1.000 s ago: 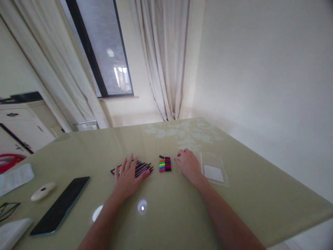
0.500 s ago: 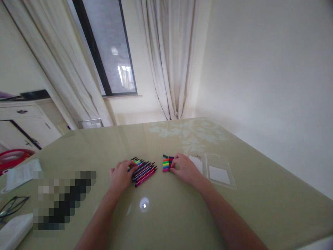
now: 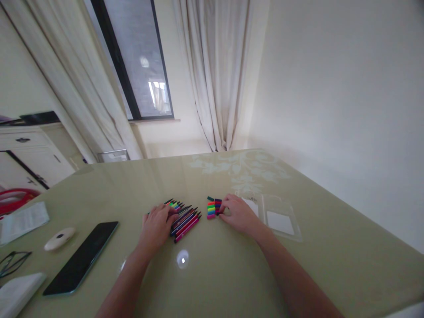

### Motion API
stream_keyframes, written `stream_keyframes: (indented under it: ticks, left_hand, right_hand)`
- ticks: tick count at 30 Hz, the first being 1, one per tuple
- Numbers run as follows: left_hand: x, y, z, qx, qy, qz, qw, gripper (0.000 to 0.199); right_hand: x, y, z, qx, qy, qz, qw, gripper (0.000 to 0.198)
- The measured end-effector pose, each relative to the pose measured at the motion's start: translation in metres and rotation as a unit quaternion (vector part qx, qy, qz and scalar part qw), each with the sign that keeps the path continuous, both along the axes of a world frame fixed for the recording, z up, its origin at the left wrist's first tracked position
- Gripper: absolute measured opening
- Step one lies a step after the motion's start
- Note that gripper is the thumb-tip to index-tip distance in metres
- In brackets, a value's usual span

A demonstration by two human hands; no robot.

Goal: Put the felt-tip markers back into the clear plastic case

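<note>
Several felt-tip pens point(image 3: 186, 224) lie side by side, uncapped, with dark tips pointing up and right. My left hand point(image 3: 157, 227) is curled over their left part, fingers and thumb against the barrels; its fingertips are partly hidden. To the right, coloured pen caps point(image 3: 211, 210) stand grouped in short rows. At the right side of this group, my right hand point(image 3: 235, 213) has its thumb and forefinger around the dark caps point(image 3: 217, 206). A dark green cap point(image 3: 210, 198) lies at the top of the group.
An open clear plastic case point(image 3: 297, 227) with white inserts lies right of my right hand. On the left are a black phone point(image 3: 81, 258), a whitish oval object point(image 3: 59, 239), glasses point(image 3: 15, 263) and a white box-like object point(image 3: 21, 287). A wall borders the table's right side.
My left hand has shifted slightly right over the pens, and the nearest pens have slid a little toward me and right. My right hand stays at the caps, almost unmoved.
</note>
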State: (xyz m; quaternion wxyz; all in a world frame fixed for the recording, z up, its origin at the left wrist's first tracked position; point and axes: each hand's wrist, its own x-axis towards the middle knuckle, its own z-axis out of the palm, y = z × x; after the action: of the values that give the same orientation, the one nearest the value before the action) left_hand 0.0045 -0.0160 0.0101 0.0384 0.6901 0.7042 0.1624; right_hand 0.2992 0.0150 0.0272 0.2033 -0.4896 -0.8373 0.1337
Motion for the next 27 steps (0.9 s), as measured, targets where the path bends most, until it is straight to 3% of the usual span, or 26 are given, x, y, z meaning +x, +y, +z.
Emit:
stream_keyframes:
  ticks: [2,5,9,17,27]
  left_hand:
    - [0.005,0.000,0.002,0.035,-0.055,-0.012,0.998,0.025]
    - [0.017,-0.001,0.005,0.057,-0.166,-0.096,0.980,0.027]
    - [0.033,-0.004,0.004,0.060,-0.215,-0.185,0.957,0.030]
    - [0.038,-0.007,0.004,0.066,-0.202,-0.207,0.955,0.029]
    - [0.047,-0.012,0.004,0.086,-0.261,-0.217,0.937,0.031]
  right_hand:
    - [0.000,-0.001,0.004,-0.013,0.077,-0.007,0.997,0.008]
    - [-0.002,-0.004,0.011,-0.032,0.191,0.016,0.981,0.013]
    - [-0.003,-0.007,0.016,-0.015,0.221,0.039,0.974,0.013]
    - [-0.005,-0.007,0.016,-0.021,0.248,0.057,0.967,0.013]
    - [-0.003,-0.006,0.009,-0.058,0.314,0.059,0.946,0.016]
